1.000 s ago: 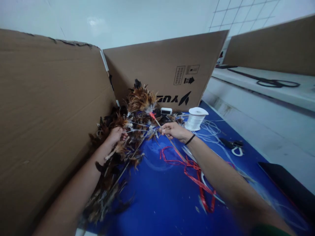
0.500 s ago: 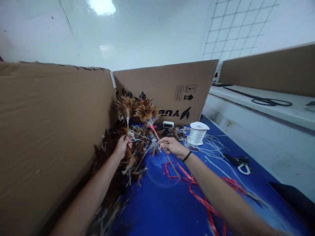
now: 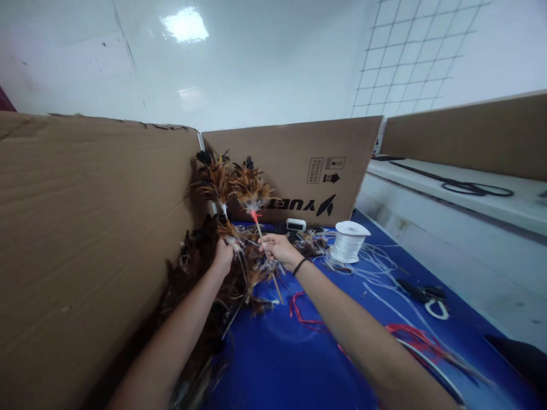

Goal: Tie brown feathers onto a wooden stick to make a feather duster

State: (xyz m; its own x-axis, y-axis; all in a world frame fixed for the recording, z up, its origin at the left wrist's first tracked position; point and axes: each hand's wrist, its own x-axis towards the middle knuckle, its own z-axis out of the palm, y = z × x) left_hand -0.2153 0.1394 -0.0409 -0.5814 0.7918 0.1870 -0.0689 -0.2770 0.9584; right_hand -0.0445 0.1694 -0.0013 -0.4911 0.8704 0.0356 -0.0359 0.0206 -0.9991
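Note:
My right hand (image 3: 278,249) is closed in a pinch on the thin stick of a feather duster (image 3: 253,191). Brown and black feathers fan out at its top, and red tape binds them to the stick. My left hand (image 3: 223,256) is closed around a small bunch of feathers (image 3: 231,234) whose pale quill ends stick out to the right. Just behind it, a second feather duster (image 3: 216,177) with a white binding leans near the carton corner; its lower end is hidden. A heap of loose brown feathers (image 3: 192,285) lies under and around my left forearm.
Cardboard panels (image 3: 98,228) rise at the left and back. To the right on the blue tabletop (image 3: 273,364) are a white spool of cord (image 3: 349,242), loose white strands, black-handled scissors (image 3: 427,295) and red tape strips (image 3: 414,336). A small white device (image 3: 296,224) sits behind.
My right hand has moved left with the red-bound duster, bringing it closer to my left hand. The feather bunch in my left hand shows more clearly. The view has shifted slightly.

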